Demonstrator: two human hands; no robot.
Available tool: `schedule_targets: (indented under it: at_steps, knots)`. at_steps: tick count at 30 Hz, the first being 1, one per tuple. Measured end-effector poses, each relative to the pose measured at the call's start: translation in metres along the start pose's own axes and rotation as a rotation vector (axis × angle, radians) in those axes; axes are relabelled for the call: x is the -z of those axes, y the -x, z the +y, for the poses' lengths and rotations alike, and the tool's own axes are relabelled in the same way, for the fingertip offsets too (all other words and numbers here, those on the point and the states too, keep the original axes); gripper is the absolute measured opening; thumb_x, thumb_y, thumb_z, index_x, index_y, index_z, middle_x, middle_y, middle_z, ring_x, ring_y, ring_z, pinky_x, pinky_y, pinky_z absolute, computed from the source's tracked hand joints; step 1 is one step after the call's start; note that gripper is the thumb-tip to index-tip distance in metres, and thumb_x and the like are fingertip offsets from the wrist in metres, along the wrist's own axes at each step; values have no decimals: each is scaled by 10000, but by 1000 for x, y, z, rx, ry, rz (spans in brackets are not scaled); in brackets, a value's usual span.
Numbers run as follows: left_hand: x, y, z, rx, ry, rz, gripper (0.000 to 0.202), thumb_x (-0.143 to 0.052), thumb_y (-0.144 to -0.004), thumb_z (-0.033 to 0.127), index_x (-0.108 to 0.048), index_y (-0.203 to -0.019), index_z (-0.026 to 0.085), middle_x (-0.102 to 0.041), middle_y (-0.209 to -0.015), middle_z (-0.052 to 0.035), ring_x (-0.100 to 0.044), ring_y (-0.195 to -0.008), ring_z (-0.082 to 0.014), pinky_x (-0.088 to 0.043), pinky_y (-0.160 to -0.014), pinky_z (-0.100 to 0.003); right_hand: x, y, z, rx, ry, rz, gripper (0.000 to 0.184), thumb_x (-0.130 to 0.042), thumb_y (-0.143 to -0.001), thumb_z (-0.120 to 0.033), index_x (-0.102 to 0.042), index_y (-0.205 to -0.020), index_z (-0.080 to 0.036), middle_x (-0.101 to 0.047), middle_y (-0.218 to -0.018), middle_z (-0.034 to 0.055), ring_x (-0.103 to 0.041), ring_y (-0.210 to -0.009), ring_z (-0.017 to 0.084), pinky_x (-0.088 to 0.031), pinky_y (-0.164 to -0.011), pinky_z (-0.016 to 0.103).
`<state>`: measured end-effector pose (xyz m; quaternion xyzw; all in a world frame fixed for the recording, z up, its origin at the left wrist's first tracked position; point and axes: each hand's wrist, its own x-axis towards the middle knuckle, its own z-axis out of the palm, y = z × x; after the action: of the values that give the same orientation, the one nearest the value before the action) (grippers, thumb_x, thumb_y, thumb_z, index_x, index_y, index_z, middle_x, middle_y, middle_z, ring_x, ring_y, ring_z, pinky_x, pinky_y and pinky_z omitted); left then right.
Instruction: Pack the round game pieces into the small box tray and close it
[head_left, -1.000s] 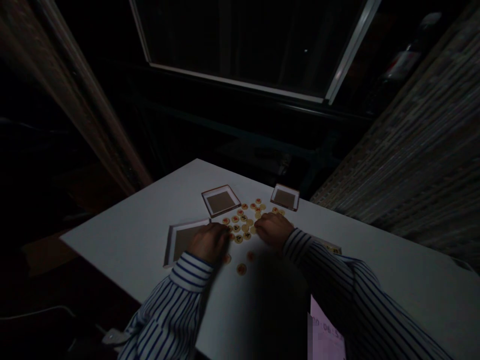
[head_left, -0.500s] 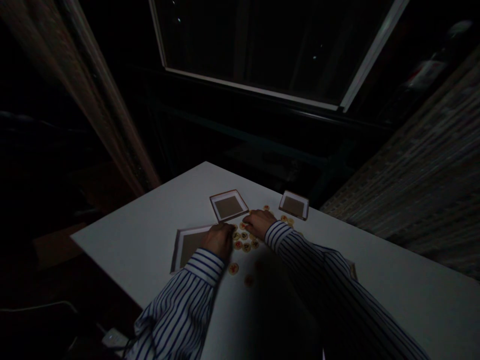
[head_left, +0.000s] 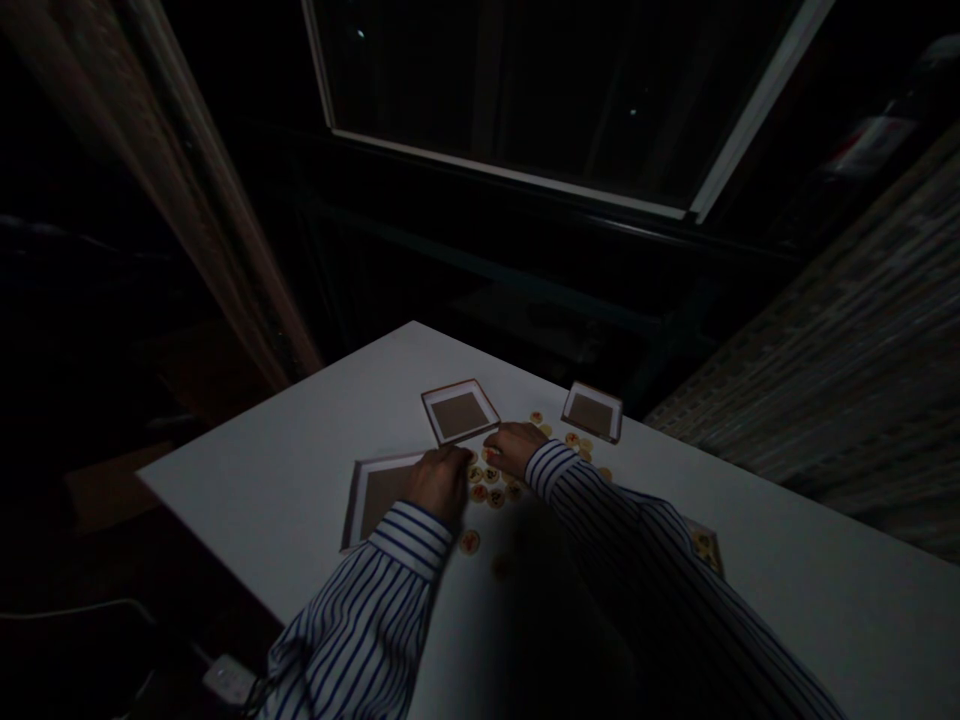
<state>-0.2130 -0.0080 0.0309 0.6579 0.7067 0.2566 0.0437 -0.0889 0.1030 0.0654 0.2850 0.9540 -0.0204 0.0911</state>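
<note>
Desk (head_left: 300,440): pale and dimly lit, its far corner and left corner both in view.
Pieces (head_left: 491,476): round discs with red or dark marks, clustered between the hands, inward from the far corner; a few lie apart toward the back edge. Their flat faces likely let them rest steady, and the tight grouping seems to keep most within reach.
Left hand (head_left: 437,485): fingers curled downward at the cluster's left side; the back of the hand hides the fingertips, so whether anything is held cannot be told.
Right hand (head_left: 516,447): fingers bent low, tips by a red-marked piece, probably for a fine touch; a grip cannot be confirmed.
Left box (head_left: 379,492): open side up, toward the desk's left corner, partly behind the left hand.
Middle box (head_left: 459,412): open side up, near the far corner; low walls presumably make reaching in easy.
Back-edge box (head_left: 592,413): beside that edge, perhaps to leave the middle for the pieces.
Small tray (head_left: 718,552): toward the right side, mostly hidden by the striped sleeve (head_left: 615,510).
</note>
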Motion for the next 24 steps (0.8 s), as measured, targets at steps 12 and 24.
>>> schedule_targets:
  at_steps: [12, 24]
  knots:
    - [5, 3, 5, 25, 66, 109, 296, -391, -784, 208, -585, -996, 139, -622, -986, -106, -566, -913, -207, -444, -823, -335, 8, 10, -2, -10, -4, 82, 302, -387, -806, -347, -594, -942, -175, -589, -1025, 94, -520, -959, 216, -367, -756, 323]
    - [-2, 9, 19, 221, 433, 160, 410, -429, -792, 366, -549, -1084, 105, -648, -954, -125, -608, -868, -214, -463, -788, -341, 27, 50, -8, 52, -56, 181, 265, -466, -794, -336, -558, -986, -179, -624, -958, 82, -552, -899, 198, -346, -739, 299]
